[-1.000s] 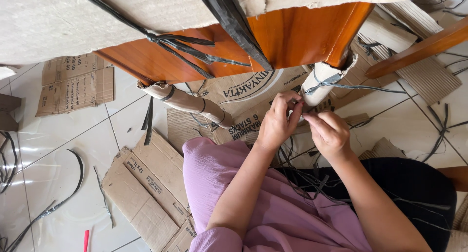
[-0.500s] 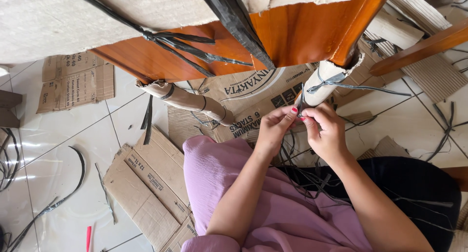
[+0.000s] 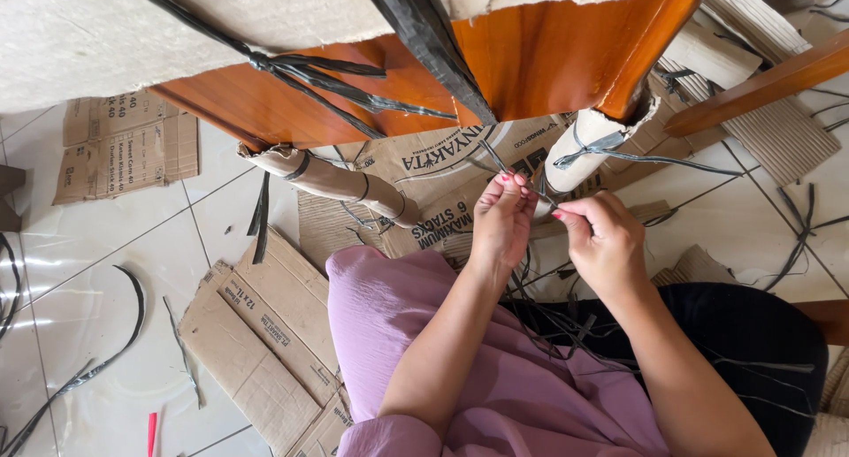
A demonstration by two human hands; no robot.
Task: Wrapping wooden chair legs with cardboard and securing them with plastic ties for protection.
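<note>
My left hand [image 3: 500, 220] and my right hand [image 3: 605, 238] are close together, both pinching thin dark plastic strands [image 3: 539, 196] between their fingertips. The strands run up toward a paper-wrapped furniture leg [image 3: 588, 148] tied with grey string, just above my right hand. More loose strands trail down over my lap [image 3: 566, 333]. An orange-brown wooden panel [image 3: 531, 59] lies overhead, crossed by black plastic strapping [image 3: 424, 33]. A second paper-wrapped leg [image 3: 332, 181] lies to the left of my left hand.
Flattened cardboard pieces [image 3: 265, 324] cover the tiled floor [image 3: 88, 271] on the left, another cardboard sheet [image 3: 124, 143] further back. Cut black straps [image 3: 97, 360] lie on the tiles. A wooden bar [image 3: 761, 81] and corrugated cardboard [image 3: 787, 130] sit at the right.
Both hands have shifted slightly upward and apart while working the strands; the fingers have re-gripped. Nothing else has moved.
</note>
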